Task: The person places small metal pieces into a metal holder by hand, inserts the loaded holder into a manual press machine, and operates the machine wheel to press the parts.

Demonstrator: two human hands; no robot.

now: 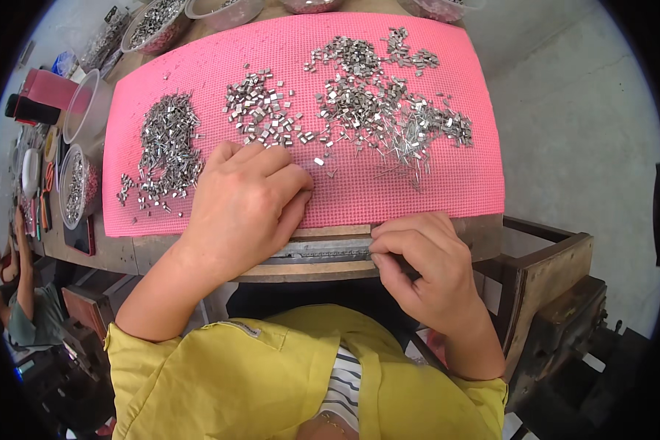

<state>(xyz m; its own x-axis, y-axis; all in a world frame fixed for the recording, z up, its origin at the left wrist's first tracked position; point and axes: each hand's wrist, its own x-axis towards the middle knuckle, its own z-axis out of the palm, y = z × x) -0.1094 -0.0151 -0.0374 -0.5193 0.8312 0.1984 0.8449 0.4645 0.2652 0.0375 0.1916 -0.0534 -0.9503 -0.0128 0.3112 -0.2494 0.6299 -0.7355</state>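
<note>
Grey metal bar [323,250], one, narrow, a line of small dark marks along it; located at the front edge of the wooden worktable [150,251], just before the wearer's body. Long axis: left to right, nearly parallel to the table edge, the right end pointing toward the right hand [429,264], the left portion reaching toward the left wrist. Right hand: thumb and forefinger drawn together at the bar's right end; from where I stand I cannot tell whether they pinch the bar or some small piece. Left hand [253,189]: fingers curled down over the mat's front part; fingertips hidden, grasp undeterminable. Pink mesh mat [462,183], one, beyond the bar, bearing: a dense heap of small metal parts [170,139] at left; loose silver blocks [257,110] at centre; mixed blocks and thin metal pins [411,139] at right. Clear plastic bowl [67,172], holding metal parts, left of the mat. Co-worker in a green top [44,319], far left.
</note>
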